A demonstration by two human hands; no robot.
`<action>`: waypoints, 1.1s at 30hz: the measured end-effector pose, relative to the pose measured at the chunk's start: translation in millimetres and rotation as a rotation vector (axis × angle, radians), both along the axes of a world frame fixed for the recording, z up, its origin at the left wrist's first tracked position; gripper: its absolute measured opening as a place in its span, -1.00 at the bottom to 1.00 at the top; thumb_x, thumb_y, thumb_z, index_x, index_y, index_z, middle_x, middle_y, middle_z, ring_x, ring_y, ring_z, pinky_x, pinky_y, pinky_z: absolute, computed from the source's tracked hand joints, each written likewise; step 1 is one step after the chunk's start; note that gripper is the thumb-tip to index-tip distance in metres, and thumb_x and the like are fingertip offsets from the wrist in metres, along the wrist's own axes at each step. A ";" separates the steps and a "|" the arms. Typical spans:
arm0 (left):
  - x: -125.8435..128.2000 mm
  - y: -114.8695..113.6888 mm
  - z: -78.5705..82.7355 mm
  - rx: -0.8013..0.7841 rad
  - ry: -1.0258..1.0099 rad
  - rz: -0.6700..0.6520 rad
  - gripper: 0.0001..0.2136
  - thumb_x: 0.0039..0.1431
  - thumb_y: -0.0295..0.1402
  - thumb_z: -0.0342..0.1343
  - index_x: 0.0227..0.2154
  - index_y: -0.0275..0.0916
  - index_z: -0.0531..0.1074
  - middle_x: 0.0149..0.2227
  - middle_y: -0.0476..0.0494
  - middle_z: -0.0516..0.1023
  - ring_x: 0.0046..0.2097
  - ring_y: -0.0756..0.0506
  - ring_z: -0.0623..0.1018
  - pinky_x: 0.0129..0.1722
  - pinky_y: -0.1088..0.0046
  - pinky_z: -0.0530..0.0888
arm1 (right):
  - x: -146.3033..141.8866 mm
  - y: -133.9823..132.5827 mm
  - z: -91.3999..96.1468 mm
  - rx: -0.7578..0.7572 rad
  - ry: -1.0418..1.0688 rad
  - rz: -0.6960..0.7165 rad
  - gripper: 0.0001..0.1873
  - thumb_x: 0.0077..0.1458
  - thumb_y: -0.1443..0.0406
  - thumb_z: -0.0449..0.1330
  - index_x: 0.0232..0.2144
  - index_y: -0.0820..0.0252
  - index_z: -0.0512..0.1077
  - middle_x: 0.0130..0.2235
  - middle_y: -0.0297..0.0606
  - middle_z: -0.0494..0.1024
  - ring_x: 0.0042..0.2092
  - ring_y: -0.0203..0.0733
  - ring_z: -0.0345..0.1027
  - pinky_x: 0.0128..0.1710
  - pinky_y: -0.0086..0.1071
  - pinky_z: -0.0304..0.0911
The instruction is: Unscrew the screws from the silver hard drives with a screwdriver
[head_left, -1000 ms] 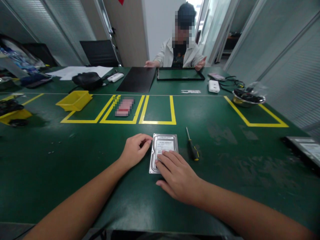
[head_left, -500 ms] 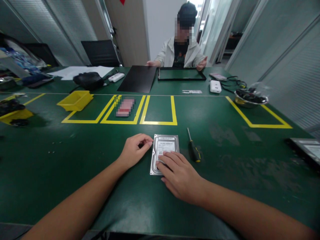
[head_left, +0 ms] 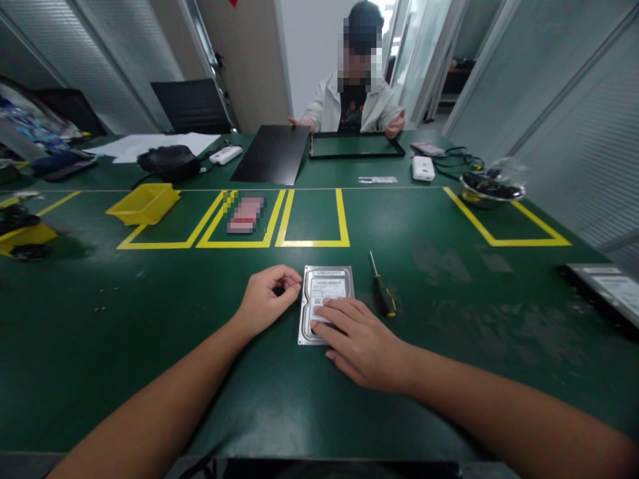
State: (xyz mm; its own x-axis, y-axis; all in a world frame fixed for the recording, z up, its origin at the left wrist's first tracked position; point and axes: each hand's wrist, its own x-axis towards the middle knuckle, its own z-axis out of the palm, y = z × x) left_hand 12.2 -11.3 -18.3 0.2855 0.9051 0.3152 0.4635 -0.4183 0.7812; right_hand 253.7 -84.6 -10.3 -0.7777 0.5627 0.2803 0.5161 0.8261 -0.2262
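Note:
A silver hard drive with a white label lies flat on the green table, label side up. My right hand rests over its lower right part, fingers spread and flat, covering some of the label. Just beside the drive's upper left edge is my left hand, its thumb and fingertips drawn together in a pinch. Whether anything small sits between those fingertips is hidden. To the right of the drive lies a screwdriver with a black and yellow handle, its shaft pointing away from me.
Yellow tape marks squares on the table. A yellow bin and a pink blurred item sit farther off. Right are a bowl of dark parts and another drive-like unit. Opposite, a person handles a black panel and frame.
The view has shifted slightly, so most things appear a little farther left. Both hands keep nearly the same pose at the hard drive.

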 end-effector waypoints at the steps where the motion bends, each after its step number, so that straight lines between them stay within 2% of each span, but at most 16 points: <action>1: 0.3 -0.2 -0.1 -0.007 -0.009 -0.002 -0.93 0.14 -0.42 0.16 -0.31 -0.28 0.50 -0.39 -0.06 0.53 -0.38 -0.01 0.52 -0.35 0.50 0.46 | 0.8 0.2 0.4 -0.002 0.000 0.003 -0.52 0.26 0.26 0.08 0.19 0.26 0.29 0.26 -0.11 0.28 0.31 0.01 0.01 0.33 -0.05 -0.04; 15: -1.6 -0.2 -2.2 -0.093 -0.068 -0.043 -0.92 0.16 -0.38 0.18 -0.32 -0.28 0.49 -0.41 -0.05 0.50 -0.38 0.00 0.48 -0.35 0.51 0.43 | 1.8 0.5 0.8 0.002 0.029 0.016 -0.53 0.24 0.28 0.08 0.18 0.27 0.31 0.25 -0.08 0.30 0.30 0.02 0.03 0.30 -0.02 0.00; 33: -6.2 3.8 -2.1 -0.215 -0.117 -0.113 -0.86 0.20 -0.32 0.18 -0.27 -0.29 0.51 -0.38 -0.08 0.51 -0.34 -0.02 0.49 -0.30 0.47 0.43 | 0.3 2.5 1.6 -0.020 0.024 0.010 -0.53 0.24 0.28 0.09 0.18 0.26 0.31 0.26 -0.10 0.28 0.30 0.00 0.02 0.32 -0.05 -0.04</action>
State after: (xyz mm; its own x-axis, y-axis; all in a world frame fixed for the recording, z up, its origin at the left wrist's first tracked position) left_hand 6.1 -7.6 -20.4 0.3618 0.9191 0.1560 0.3241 -0.2809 0.9034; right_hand 254.0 -82.1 -8.7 -0.7766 0.5605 0.2876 0.5022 0.8265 -0.2545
